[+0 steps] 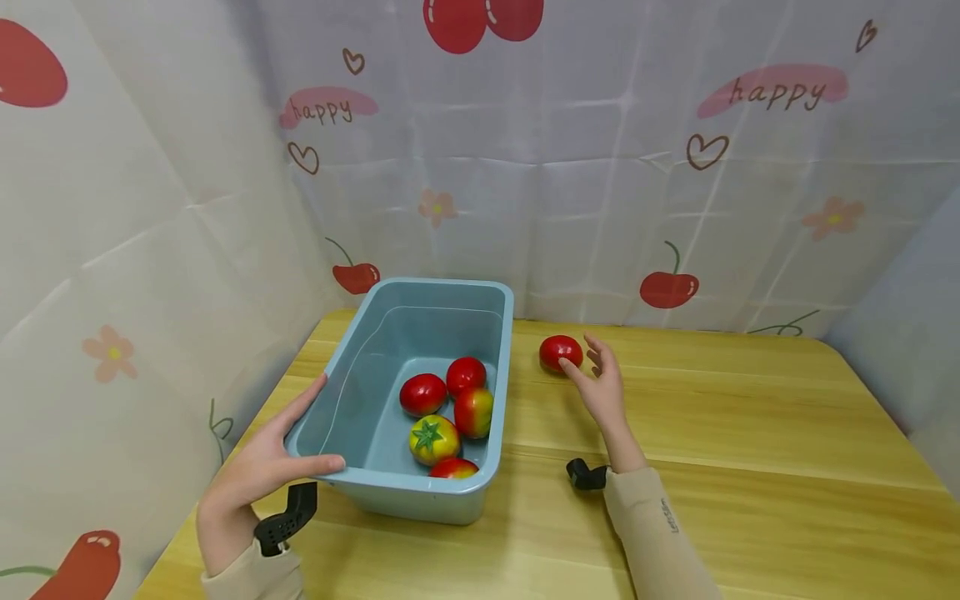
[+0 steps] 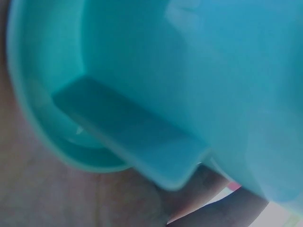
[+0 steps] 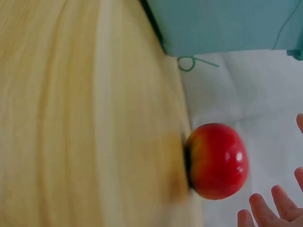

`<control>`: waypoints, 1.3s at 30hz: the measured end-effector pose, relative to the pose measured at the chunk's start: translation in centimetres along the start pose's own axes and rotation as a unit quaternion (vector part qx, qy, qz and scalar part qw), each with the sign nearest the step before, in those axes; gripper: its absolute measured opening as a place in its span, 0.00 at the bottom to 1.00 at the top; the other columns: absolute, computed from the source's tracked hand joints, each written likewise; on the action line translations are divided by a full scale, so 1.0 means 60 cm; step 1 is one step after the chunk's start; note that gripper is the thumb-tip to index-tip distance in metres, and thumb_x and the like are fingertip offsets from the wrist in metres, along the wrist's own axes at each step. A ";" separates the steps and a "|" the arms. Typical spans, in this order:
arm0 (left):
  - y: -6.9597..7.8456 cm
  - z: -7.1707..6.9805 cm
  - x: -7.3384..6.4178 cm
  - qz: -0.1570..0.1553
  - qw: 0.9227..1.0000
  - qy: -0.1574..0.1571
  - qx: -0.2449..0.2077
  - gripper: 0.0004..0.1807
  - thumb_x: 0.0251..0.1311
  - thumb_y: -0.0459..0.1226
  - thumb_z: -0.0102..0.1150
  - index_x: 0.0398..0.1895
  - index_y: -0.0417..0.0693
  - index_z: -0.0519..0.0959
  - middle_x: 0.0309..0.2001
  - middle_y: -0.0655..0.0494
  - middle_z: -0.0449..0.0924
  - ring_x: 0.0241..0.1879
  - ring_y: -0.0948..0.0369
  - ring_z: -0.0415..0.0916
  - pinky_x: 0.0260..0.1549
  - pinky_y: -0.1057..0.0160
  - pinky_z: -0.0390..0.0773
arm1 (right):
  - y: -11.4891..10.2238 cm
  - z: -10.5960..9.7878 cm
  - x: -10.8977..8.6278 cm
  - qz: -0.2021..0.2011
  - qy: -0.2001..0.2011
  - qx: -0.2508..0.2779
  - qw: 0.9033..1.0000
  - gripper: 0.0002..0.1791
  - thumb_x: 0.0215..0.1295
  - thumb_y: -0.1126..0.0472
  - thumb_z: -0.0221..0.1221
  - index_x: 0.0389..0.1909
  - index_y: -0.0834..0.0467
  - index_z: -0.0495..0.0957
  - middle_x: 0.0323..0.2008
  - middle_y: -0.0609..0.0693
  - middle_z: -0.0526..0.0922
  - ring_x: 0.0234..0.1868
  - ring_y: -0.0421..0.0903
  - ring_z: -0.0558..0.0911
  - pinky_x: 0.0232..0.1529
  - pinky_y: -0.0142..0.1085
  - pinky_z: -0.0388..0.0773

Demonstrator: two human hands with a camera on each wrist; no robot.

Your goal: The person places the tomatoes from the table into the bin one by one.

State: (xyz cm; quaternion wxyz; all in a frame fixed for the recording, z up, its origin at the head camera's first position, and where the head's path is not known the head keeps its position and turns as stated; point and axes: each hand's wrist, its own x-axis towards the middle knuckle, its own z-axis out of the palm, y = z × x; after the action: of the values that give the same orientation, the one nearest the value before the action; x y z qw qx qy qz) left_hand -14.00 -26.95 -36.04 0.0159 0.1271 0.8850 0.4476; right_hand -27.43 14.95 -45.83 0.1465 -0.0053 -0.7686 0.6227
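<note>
A glossy red tomato (image 1: 560, 352) sits at the back of the table, right of the light blue plastic bin (image 1: 507, 367). My right hand (image 1: 602, 392) reaches toward it with thumb and fingers spread. The right wrist view shows the fingers apart from this tomato (image 3: 218, 161), which has a yellowish patch. My left hand (image 1: 258, 462) grips the bin's near left corner, thumb over the front rim and fingers along the left side. Inside lie several tomatoes, among them a yellow one with a green star-shaped top (image 1: 433, 440). Blue plastic (image 2: 142, 123) fills most of the blurred left wrist view.
The wooden table (image 1: 720, 433) extends to the right of the bin. A white curtain (image 1: 555, 192) printed with cherries, hearts and flowers hangs behind the table and along its left side. Black wrist cameras (image 1: 587, 474) are strapped on both wrists.
</note>
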 end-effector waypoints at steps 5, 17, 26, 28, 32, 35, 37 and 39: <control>-0.001 0.000 -0.002 0.003 1.000 -0.001 -0.004 0.53 0.49 0.38 0.70 0.74 0.64 0.47 0.70 0.46 0.50 0.57 0.48 0.60 0.44 0.67 0.70 | 0.021 0.001 0.002 0.040 -0.026 0.011 0.999 0.39 0.60 0.57 0.63 0.69 0.61 0.57 0.68 0.60 0.56 0.66 0.60 0.58 0.64 0.51 0.55; -0.003 -0.001 -0.004 0.003 1.000 -0.001 -0.006 0.53 0.49 0.37 0.70 0.75 0.63 0.47 0.71 0.46 0.49 0.58 0.47 0.59 0.44 0.67 0.70 | 0.051 0.012 0.034 0.100 -0.047 0.003 0.994 0.44 0.58 0.57 0.65 0.71 0.57 0.52 0.70 0.59 0.51 0.68 0.61 0.53 0.64 0.52 0.56; -0.003 -0.001 -0.002 0.006 1.000 -0.005 -0.006 0.53 0.50 0.37 0.70 0.75 0.63 0.46 0.71 0.47 0.49 0.58 0.48 0.60 0.44 0.67 0.70 | 0.063 0.024 0.072 0.105 -0.046 -0.014 0.993 0.46 0.54 0.62 0.67 0.71 0.57 0.53 0.70 0.59 0.52 0.67 0.60 0.55 0.63 0.53 0.58; -0.003 -0.001 -0.002 0.008 1.000 -0.006 -0.006 0.53 0.50 0.37 0.70 0.74 0.63 0.47 0.71 0.47 0.49 0.58 0.48 0.59 0.45 0.68 0.70 | 0.063 0.025 0.077 0.107 -0.047 -0.014 0.993 0.47 0.53 0.62 0.68 0.71 0.57 0.52 0.69 0.60 0.53 0.66 0.60 0.58 0.62 0.53 0.58; -0.003 -0.001 -0.001 0.013 1.000 -0.005 -0.004 0.53 0.49 0.37 0.70 0.74 0.63 0.47 0.71 0.48 0.49 0.59 0.48 0.59 0.45 0.68 0.69 | 0.062 0.026 0.084 0.111 -0.062 -0.025 0.992 0.47 0.53 0.62 0.68 0.71 0.56 0.52 0.69 0.61 0.54 0.65 0.61 0.59 0.62 0.54 0.58; -0.003 -0.001 -0.001 0.014 1.000 -0.004 -0.002 0.53 0.49 0.37 0.70 0.74 0.63 0.47 0.71 0.48 0.49 0.59 0.48 0.59 0.45 0.68 0.69 | 0.061 0.026 0.087 0.118 -0.074 -0.030 0.990 0.46 0.53 0.62 0.68 0.71 0.55 0.54 0.69 0.60 0.55 0.66 0.61 0.58 0.62 0.55 0.56; -0.003 -0.001 0.000 0.014 1.000 -0.004 -0.004 0.53 0.49 0.37 0.70 0.75 0.63 0.47 0.71 0.48 0.49 0.59 0.48 0.59 0.45 0.68 0.70 | 0.061 0.025 0.086 0.123 -0.077 -0.029 0.989 0.45 0.53 0.62 0.68 0.71 0.55 0.55 0.69 0.60 0.56 0.66 0.60 0.57 0.62 0.55 0.56; -0.003 -0.001 0.000 0.014 1.000 -0.005 -0.007 0.53 0.49 0.37 0.70 0.75 0.62 0.47 0.71 0.47 0.49 0.58 0.47 0.59 0.45 0.68 0.70 | 0.060 0.024 0.086 0.126 -0.078 -0.021 0.989 0.45 0.53 0.62 0.68 0.70 0.55 0.56 0.68 0.59 0.57 0.66 0.60 0.57 0.62 0.55 0.57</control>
State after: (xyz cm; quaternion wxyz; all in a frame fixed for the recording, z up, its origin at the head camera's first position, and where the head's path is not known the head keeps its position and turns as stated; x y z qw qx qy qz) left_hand -14.03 -27.12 -36.14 0.0146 0.1415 0.8800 0.4532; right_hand -33.31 15.35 -48.41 0.0059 -0.0569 -0.7840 0.6182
